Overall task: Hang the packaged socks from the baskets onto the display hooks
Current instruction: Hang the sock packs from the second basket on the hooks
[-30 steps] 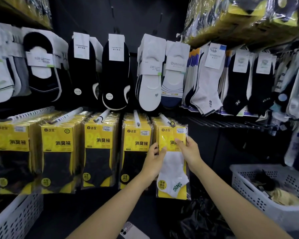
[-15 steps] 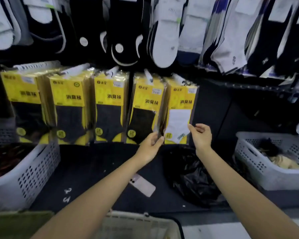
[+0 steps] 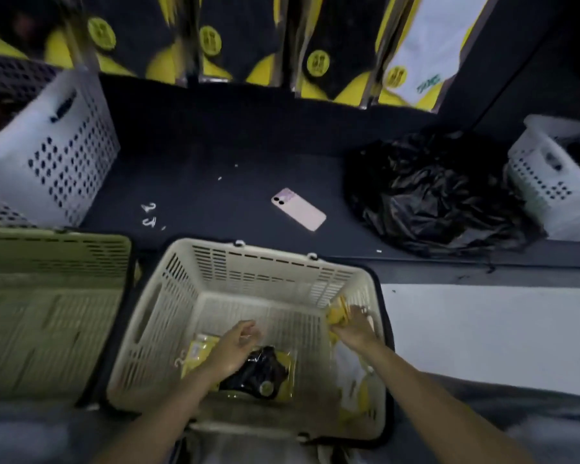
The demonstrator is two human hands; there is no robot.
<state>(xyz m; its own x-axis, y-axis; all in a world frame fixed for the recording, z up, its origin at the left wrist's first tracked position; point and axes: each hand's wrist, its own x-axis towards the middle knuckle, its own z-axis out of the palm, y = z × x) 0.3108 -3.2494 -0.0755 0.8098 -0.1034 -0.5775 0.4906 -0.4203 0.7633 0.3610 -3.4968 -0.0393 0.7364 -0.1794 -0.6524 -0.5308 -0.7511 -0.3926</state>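
A cream basket (image 3: 215, 272) stands below me and both hands are inside it. A yellow pack with a black sock (image 3: 265, 373) lies on its floor. My left hand (image 3: 233, 348) hovers over that pack with loosely curled fingers and holds nothing. My right hand (image 3: 352, 326) grips the yellow top of a white-sock pack (image 3: 352, 373) that leans against the basket's right wall. Hung yellow sock packs (image 3: 318, 61) line the top edge, the rightmost one (image 3: 426, 45) with a white sock. The hooks are out of view.
A pink phone (image 3: 298, 209) and small white hooks (image 3: 149, 214) lie on the dark shelf. A crumpled black bag (image 3: 429, 192) sits to the right. White baskets stand at the left (image 3: 54, 142) and right (image 3: 546, 182). A green basket (image 3: 47, 296) adjoins the cream one.
My view has dropped from the hung packs to the cream basket. Both hands left the white-sock pack on its hook and went down into the basket; the right hand took hold of a pack.
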